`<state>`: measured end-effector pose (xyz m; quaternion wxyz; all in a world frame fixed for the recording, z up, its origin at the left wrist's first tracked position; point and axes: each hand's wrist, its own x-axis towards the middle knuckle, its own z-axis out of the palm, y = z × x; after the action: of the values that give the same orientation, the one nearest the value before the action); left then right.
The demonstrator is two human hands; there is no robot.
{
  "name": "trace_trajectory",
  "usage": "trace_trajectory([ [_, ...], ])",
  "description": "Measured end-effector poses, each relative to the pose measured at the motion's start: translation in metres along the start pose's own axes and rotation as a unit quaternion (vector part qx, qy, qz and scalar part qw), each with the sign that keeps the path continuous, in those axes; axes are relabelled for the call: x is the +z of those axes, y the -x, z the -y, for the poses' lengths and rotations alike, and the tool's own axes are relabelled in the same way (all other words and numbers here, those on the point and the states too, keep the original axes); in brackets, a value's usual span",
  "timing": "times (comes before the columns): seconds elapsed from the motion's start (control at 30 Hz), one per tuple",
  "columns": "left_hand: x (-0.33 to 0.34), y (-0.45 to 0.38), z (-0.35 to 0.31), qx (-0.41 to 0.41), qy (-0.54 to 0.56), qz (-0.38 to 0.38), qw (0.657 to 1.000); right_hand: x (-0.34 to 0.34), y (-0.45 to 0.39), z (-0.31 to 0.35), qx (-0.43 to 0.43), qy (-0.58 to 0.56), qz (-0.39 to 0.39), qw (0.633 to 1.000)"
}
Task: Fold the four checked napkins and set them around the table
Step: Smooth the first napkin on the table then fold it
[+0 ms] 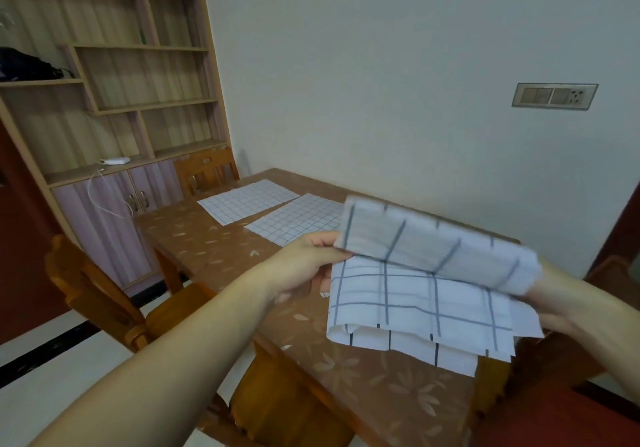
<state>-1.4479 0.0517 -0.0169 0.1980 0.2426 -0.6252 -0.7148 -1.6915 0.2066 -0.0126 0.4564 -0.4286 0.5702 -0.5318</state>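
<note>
I hold a white napkin with a dark checked grid [426, 294] in the air above the near right part of the brown table [221, 252]. My left hand [308, 266] pinches its left edge and my right hand [557, 304] grips its right edge, mostly hidden behind the cloth. The top part of the napkin is bent over toward me, and more layers hang below it. Two other checked napkins lie flat and unfolded on the far half of the table: one at the far end [247, 200], one nearer [298, 219] and partly hidden by the held cloth.
Wooden chairs stand at the far end [206, 169], at the left side [93, 294] and under the near edge [287, 401]. A shelf unit with cupboard doors [114, 107] fills the left wall. A switch panel [554, 95] is on the wall at right.
</note>
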Motion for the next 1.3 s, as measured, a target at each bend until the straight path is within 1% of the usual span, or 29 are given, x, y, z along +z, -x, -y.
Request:
trace_trajectory([
  [0.03, 0.000, 0.002, -0.002, 0.001, 0.012, -0.001, 1.000, 0.003, 0.003, 0.004, 0.006, 0.027, -0.007, 1.000],
  [0.07, 0.001, 0.004, -0.005, 0.004, 0.024, -0.004, 1.000, 0.002, 0.003, 0.005, 0.002, 0.033, 0.013, 0.999],
  [0.17, 0.001, 0.005, -0.007, 0.012, 0.060, -0.025, 0.998, 0.012, 0.011, 0.017, -0.028, 0.078, 0.030, 0.996],
  [0.2, 0.002, 0.004, -0.007, 0.008, 0.078, -0.033, 0.996, 0.013, 0.011, 0.016, -0.042, 0.079, 0.018, 0.996],
  [0.27, 0.001, 0.004, -0.007, -0.026, 0.109, -0.015, 0.994, 0.012, 0.012, 0.017, -0.074, 0.098, -0.007, 0.992],
  [0.37, 0.000, 0.010, -0.008, -0.091, 0.058, 0.017, 0.994, 0.014, 0.015, 0.019, -0.127, 0.162, -0.025, 0.978],
  [0.43, 0.002, 0.016, -0.010, -0.093, -0.003, 0.022, 0.995, 0.012, 0.014, 0.017, -0.147, 0.201, -0.025, 0.968],
  [0.5, 0.004, 0.018, -0.011, -0.082, -0.037, 0.007, 0.996, 0.004, 0.015, 0.016, -0.153, 0.269, 0.010, 0.951],
  [0.53, 0.004, 0.019, -0.012, -0.073, -0.047, -0.004, 0.996, -0.001, 0.017, 0.018, -0.137, 0.318, 0.055, 0.936],
  [0.57, 0.003, 0.020, -0.013, -0.061, -0.057, -0.014, 0.996, -0.006, 0.018, 0.021, -0.103, 0.353, 0.121, 0.922],
  [0.6, 0.003, 0.021, -0.016, -0.048, -0.068, -0.019, 0.996, -0.010, 0.020, 0.024, -0.058, 0.345, 0.184, 0.918],
  [0.63, 0.003, 0.022, -0.017, -0.035, -0.084, -0.018, 0.996, -0.012, 0.022, 0.026, -0.029, 0.312, 0.224, 0.923],
  [0.67, 0.004, 0.023, -0.019, -0.025, -0.104, -0.014, 0.994, -0.012, 0.021, 0.026, -0.024, 0.287, 0.222, 0.932],
  [0.7, 0.006, 0.024, -0.021, -0.017, -0.127, -0.005, 0.992, -0.008, 0.020, 0.026, -0.041, 0.284, 0.184, 0.940],
  [0.77, 0.014, 0.026, -0.024, -0.002, -0.169, 0.031, 0.985, 0.010, 0.013, 0.027, -0.094, 0.304, 0.054, 0.946],
  [0.8, 0.018, 0.026, -0.025, 0.003, -0.181, 0.052, 0.982, 0.021, 0.009, 0.028, -0.123, 0.295, 0.013, 0.947],
  [0.83, 0.023, 0.027, -0.026, 0.006, -0.187, 0.069, 0.980, 0.032, 0.007, 0.029, -0.147, 0.278, -0.008, 0.949],
  [0.9, 0.030, 0.029, -0.027, 0.011, -0.194, 0.085, 0.977, 0.051, 0.004, 0.030, -0.200, 0.271, -0.034, 0.941],
  [0.97, 0.032, 0.032, -0.030, 0.009, -0.210, 0.089, 0.974, 0.059, 0.002, 0.027, -0.242, 0.294, -0.054, 0.923],
  [1.03, 0.032, 0.035, -0.033, 0.013, -0.259, 0.079, 0.963, 0.064, 0.002, 0.024, -0.271, 0.319, -0.060, 0.906],
  [1.13, 0.037, 0.034, -0.034, 0.076, -0.300, 0.023, 0.951, 0.070, 0.002, 0.025, -0.279, 0.326, -0.051, 0.902],
  [1.2, 0.040, 0.032, -0.031, 0.127, -0.322, -0.012, 0.938, 0.073, 0.002, 0.026, -0.282, 0.316, -0.062, 0.904],
  [1.3, 0.035, 0.029, -0.029, 0.155, -0.329, -0.020, 0.931, 0.074, 0.002, 0.023, -0.303, 0.318, -0.099, 0.893],
])
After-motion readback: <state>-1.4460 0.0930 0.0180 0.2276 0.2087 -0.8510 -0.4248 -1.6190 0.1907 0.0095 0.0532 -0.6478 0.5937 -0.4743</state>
